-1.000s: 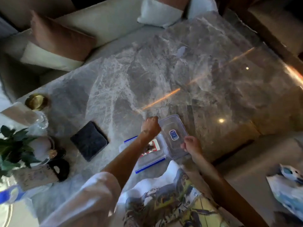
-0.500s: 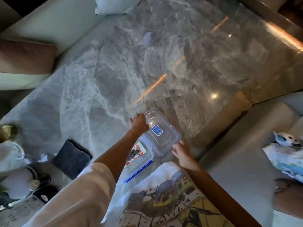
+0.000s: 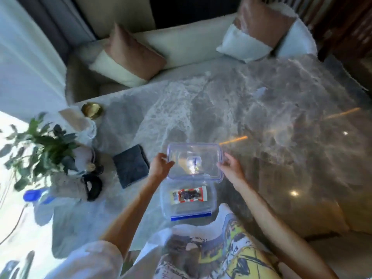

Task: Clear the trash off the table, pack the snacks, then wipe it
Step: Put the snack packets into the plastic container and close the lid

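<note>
Bench [image 3: 261,117]: polished grey marble with white veining, glossy enough to carry light streaks and spot reflections.

Lid [image 3: 194,161]: clear rigid plastic, rectangular with rounded corners and a raised rim, a small blue mark at its centre. It is held by both hands, tilted, over the far edge of the container. The left hand [image 3: 160,167] is closed on its left short edge, thumb on top; the right hand [image 3: 231,168] is closed on its right short edge.

Container [image 3: 188,200]: clear plastic, rectangular, open-topped, standing on the bench at the near edge, with a blue clip along its near side. Inside lies one flat snack packet [image 3: 189,195], white with red trim and a dark window; print too blurred to read.

Left of the container, apart from it, a dark blue folded cloth [image 3: 130,166], napped in texture, lies flat. A round brass-coloured dish [image 3: 92,110] sits near the far left corner.
</note>
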Demonstrator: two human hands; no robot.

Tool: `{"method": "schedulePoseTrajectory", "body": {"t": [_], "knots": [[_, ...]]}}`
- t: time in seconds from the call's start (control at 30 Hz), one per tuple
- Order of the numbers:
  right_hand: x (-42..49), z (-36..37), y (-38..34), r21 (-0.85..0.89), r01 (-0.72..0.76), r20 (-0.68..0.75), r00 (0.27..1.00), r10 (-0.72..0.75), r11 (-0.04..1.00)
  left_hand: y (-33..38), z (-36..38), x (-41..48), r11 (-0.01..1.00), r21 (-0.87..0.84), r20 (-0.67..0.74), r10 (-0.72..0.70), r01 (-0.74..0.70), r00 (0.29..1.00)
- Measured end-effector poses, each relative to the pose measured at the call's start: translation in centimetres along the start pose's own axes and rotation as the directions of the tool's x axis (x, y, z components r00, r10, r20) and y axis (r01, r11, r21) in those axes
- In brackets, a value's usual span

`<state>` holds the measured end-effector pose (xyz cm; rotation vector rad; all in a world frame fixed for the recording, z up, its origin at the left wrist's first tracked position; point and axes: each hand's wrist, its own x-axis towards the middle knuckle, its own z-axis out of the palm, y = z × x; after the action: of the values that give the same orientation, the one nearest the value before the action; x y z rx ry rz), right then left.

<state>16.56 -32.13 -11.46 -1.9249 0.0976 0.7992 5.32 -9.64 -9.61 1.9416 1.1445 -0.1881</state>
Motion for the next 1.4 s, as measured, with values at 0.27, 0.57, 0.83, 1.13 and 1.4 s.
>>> {"method": "schedulePoseTrajectory", "body": {"t": [0.27,0.57,0.83,1.13,1.4], "knots": [[-4.1,5.5,4.2,-0.301,0.043,0.008,0.999,-0.043,0.953,-9.4,1.6,-6.3,0.990,0.008,0.033,-0.144,0.144,0.989],[-5.9,5.3,5.0,-0.382,0.006,-0.060,0.998,-0.032,0.924,-10.1,1.9,-6.2,0.995,0.069,0.062,-0.072,0.068,0.995],[-7.2,5.7,6.2,-0.424,-0.053,-0.128,0.992,-0.001,0.904,-10.7,1.8,-5.9,0.997,0.056,0.112,-0.053,0.047,0.992],[-7.6,6.1,7.0,-0.414,-0.129,-0.183,0.981,0.056,0.901,-10.8,1.8,-5.5,0.996,0.070,0.143,-0.068,0.058,0.987],[-4.7,6.5,4.6,-0.421,-0.076,-0.165,0.986,0.006,0.904,-9.0,1.3,-3.6,0.997,0.002,0.056,-0.071,0.071,0.996]]}}
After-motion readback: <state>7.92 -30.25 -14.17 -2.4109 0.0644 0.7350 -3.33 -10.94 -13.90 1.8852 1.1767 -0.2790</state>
